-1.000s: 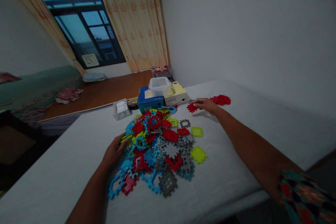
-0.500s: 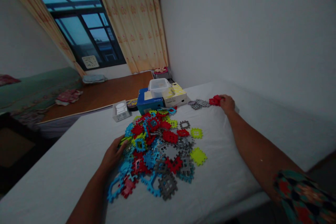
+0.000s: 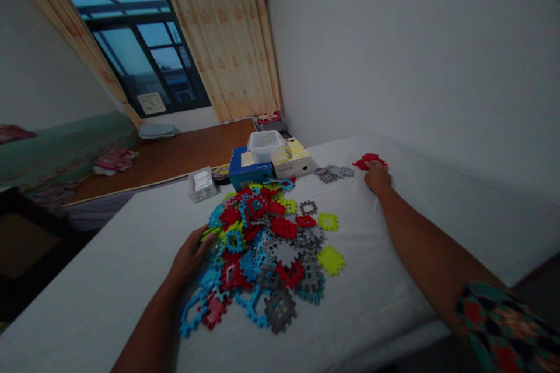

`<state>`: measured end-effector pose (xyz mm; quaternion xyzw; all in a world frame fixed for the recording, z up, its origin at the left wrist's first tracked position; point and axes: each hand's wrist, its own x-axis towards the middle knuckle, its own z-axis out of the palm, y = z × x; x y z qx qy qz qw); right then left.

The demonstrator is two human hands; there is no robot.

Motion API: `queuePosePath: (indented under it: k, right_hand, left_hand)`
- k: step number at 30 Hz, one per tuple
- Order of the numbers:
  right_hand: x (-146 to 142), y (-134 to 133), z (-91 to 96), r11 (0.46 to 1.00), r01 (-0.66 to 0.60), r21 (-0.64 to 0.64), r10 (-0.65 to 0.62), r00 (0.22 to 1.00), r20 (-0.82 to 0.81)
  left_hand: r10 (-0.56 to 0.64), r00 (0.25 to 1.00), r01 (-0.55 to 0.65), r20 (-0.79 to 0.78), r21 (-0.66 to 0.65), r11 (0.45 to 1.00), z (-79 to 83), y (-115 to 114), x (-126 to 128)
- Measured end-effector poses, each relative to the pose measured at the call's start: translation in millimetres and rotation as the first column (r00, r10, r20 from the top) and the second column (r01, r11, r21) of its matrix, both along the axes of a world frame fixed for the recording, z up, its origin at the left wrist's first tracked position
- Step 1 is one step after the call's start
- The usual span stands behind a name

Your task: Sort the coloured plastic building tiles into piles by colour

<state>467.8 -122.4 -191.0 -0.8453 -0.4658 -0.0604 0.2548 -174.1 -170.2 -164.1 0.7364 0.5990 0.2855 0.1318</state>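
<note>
A heap of flat interlocking plastic tiles [image 3: 266,250], red, blue, grey and lime, lies on the white bed sheet [image 3: 394,303] in front of me. My left hand [image 3: 190,256] rests with curled fingers on the heap's left edge, touching blue and lime tiles. My right hand [image 3: 377,175] reaches far to the back right and lies on a small stack of red tiles [image 3: 367,160], its fingers hidden from view. A small group of grey tiles [image 3: 333,172] sits just left of the red stack.
Behind the heap stand a blue box [image 3: 247,170], a yellow-white box [image 3: 293,156] and a clear plastic tub [image 3: 265,144]. A small white container [image 3: 202,183] is to their left. A white wall [image 3: 415,58] runs along the right; a window and curtains are behind.
My right hand carried a red tile from near the boxes to the red stack at the back right and now rests there. The grey tiles came into view. My left hand stayed put.
</note>
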Motion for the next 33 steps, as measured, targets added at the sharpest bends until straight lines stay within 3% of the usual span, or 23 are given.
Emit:
queuePosePath:
  k: [4, 7, 10, 12, 14, 17, 19, 22, 26, 28, 29, 33]
  right_hand:
    - [-6, -1, 3.0, 0.999, -0.034, 0.037, 0.036, 0.998, -0.047]
    - [-21, -1, 12.7, 0.984, -0.076, 0.158, 0.083, 0.996, -0.033]
    - [-54, 0, 29.5, 0.910, -0.316, 0.269, 0.342, 0.938, -0.053]
    - [-83, 0, 40.5, 0.772, -0.585, 0.250, 0.626, 0.767, -0.141]
    - [-113, -4, 48.9, 0.551, -0.815, 0.180, 0.822, 0.494, -0.283]
    - [-149, -15, 56.9, 0.228, -0.969, 0.091, 0.866, 0.158, -0.475]
    - [-163, -24, 60.4, 0.083, -0.995, 0.048, 0.840, 0.044, -0.541]
    - [-171, -32, 63.4, -0.018, -1.000, 0.012, 0.833, -0.021, -0.553]
    - [-170, -32, 63.6, -0.053, -0.998, 0.040, 0.804, -0.066, -0.591]
    - [-165, -28, 61.9, 0.007, -0.997, 0.078, 0.791, -0.042, -0.610]
    - [-162, -25, 60.4, 0.079, -0.991, 0.106, 0.792, -0.002, -0.610]
    - [-144, -11, 50.0, 0.470, -0.850, 0.237, 0.721, 0.214, -0.659]
  left_hand:
    - [0.000, 1.000, 0.000, 0.014, 0.009, 1.000, -0.1, -1, 0]
    - [0.008, 0.999, -0.008, 0.032, -0.002, 1.000, 1.8, -2, 2]
    - [-0.004, 0.999, 0.005, 0.045, -0.020, 1.000, 4.1, -3, 4]
    - [-0.003, 0.998, 0.004, 0.056, -0.015, 1.000, 5.1, -4, 5]
    - [0.002, 0.998, -0.001, 0.062, -0.009, 1.000, 5.8, -5, 6]
    - [0.002, 0.998, -0.001, 0.058, -0.017, 1.000, 7.3, -7, 8]
    - [0.006, 0.999, -0.004, 0.051, -0.030, 1.000, 8.7, -7, 9]
    - [0.009, 0.999, -0.007, 0.041, -0.041, 0.999, 10.3, -8, 10]
    - [-0.005, 0.999, 0.007, 0.049, -0.039, 0.999, 9.6, -9, 9]
    - [-0.006, 0.998, 0.008, 0.057, -0.031, 0.999, 8.3, -8, 8]
    - [-0.005, 0.998, 0.006, 0.059, -0.029, 1.000, 7.7, -8, 8]
    - [0.000, 0.999, 0.001, 0.054, -0.021, 1.000, 6.4, -7, 7]
